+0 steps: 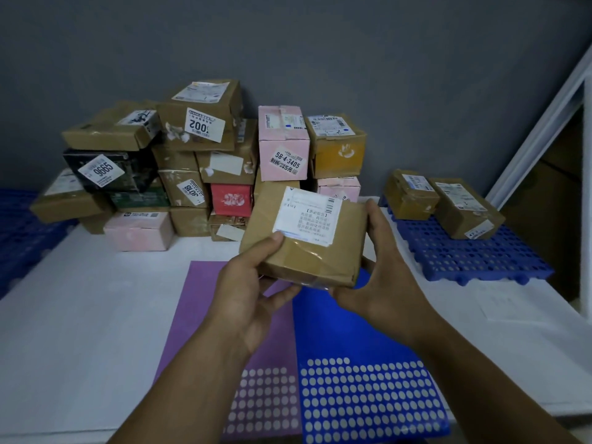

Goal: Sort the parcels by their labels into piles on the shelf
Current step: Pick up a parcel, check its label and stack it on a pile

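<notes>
I hold a flat brown cardboard parcel point(323, 251) with a white printed label in mid-air above the white shelf point(83, 309). My left hand point(246, 290) grips its near left corner, thumb on the label's edge. My right hand point(381, 267) grips its right side, fingers curled round the edge. Behind it stands a stack of several unsorted parcels point(192, 161), brown, pink, black and red, against the grey wall. Two brown parcels point(442, 203) lie on a blue perforated pallet point(474, 257) at the right.
A purple sticker sheet point(205, 315) and a blue sticker sheet point(349, 347) lie side by side under my hands. A second blue pallet point(16, 238) sits at the far left. A white frame point(544, 129) leans at the right edge.
</notes>
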